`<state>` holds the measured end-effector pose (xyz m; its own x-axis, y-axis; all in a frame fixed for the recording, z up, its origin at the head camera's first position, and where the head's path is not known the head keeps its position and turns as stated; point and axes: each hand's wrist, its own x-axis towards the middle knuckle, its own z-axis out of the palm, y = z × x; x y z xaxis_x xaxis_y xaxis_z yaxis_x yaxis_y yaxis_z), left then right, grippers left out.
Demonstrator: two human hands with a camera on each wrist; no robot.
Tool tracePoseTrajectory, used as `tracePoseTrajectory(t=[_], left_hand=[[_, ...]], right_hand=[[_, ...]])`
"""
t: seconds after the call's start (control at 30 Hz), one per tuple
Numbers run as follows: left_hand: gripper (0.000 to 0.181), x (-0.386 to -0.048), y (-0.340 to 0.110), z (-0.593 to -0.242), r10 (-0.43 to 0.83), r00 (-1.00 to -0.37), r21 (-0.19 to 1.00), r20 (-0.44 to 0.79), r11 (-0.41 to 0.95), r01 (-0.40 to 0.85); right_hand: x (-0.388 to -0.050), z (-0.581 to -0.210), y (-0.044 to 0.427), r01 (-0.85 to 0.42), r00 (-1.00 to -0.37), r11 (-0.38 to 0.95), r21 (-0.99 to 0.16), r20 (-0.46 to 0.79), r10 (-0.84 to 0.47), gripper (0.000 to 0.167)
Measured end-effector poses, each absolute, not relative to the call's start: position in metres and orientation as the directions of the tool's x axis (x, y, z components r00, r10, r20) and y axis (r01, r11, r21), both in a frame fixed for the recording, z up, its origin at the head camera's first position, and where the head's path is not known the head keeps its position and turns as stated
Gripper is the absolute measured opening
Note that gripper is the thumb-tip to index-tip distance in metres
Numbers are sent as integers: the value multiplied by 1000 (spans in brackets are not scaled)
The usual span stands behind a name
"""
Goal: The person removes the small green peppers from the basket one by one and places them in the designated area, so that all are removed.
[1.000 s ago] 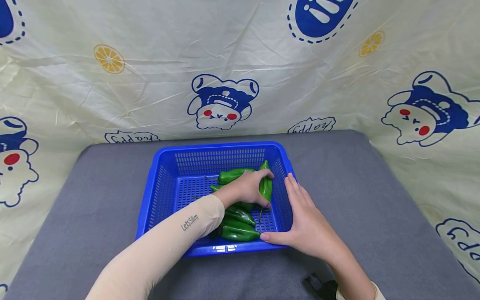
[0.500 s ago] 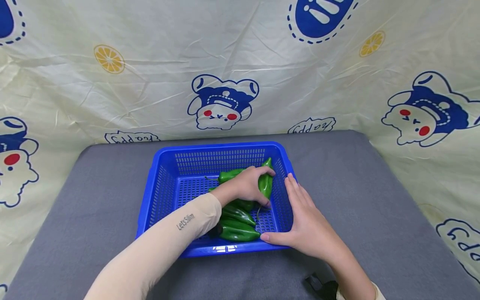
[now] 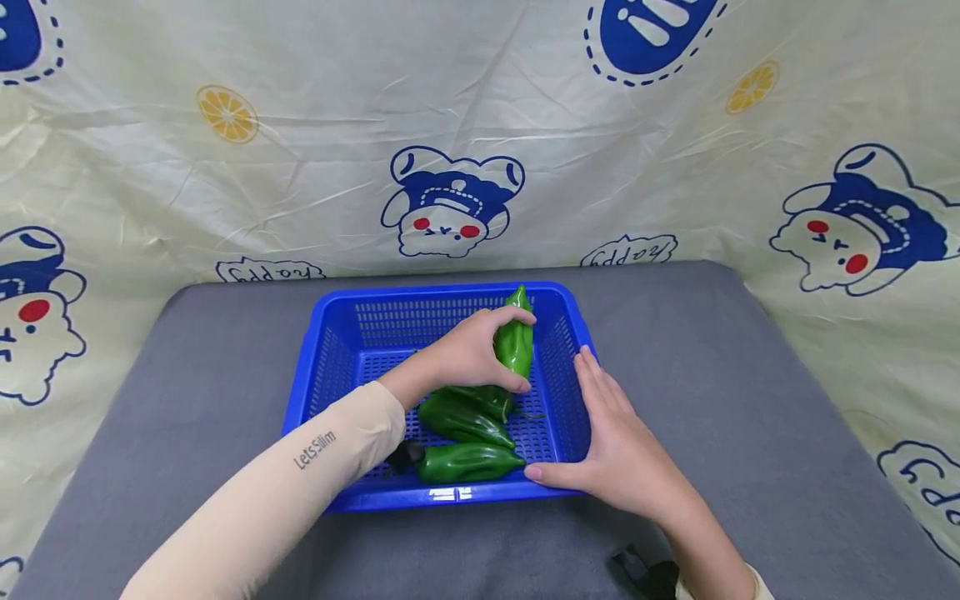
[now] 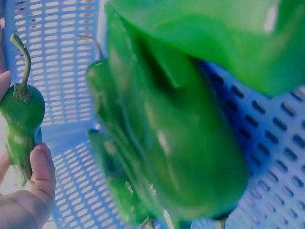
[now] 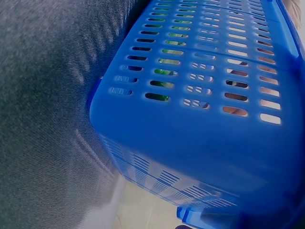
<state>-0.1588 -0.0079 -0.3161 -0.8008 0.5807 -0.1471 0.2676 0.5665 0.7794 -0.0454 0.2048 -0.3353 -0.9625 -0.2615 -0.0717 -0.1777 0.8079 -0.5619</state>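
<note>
My left hand (image 3: 472,350) grips a green pepper (image 3: 514,343) between thumb and fingers, inside the blue plastic basket (image 3: 450,498). In the left wrist view, the held pepper (image 4: 24,112) has its curved stem turned up, and part of the hand (image 4: 38,195) shows beneath. More green peppers lie on the basket floor, among them one along the near wall (image 3: 472,462) and one just behind it (image 3: 465,418); my left arm covers part of the rest. My right hand (image 3: 622,450) lies with straight fingers against the basket's right side, its thumb at the near rim.
The basket stands on a grey cloth-covered table (image 3: 675,350). Behind and at the sides hangs a pale printed sheet (image 3: 555,125). A black object (image 3: 645,573) sits by my right wrist.
My left hand has moved left and toward the back with the pepper, away from the basket's right wall. More of the near peppers shows. My right hand keeps its place.
</note>
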Motion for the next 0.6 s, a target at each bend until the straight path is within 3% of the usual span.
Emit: tracePoseTrajectory(t=[0.23, 0.6], left_hand=[[82, -147, -31, -299, 575, -806, 844, -144, 497, 203], [83, -116, -77, -269, 507, -856, 844, -103, 500, 195]], right_hand=[[-45, -335, 206, -172, -964, 809, -562, -75, -256, 136], [-46, -337, 206, -187, -964, 805, -563, -55, -262, 137]])
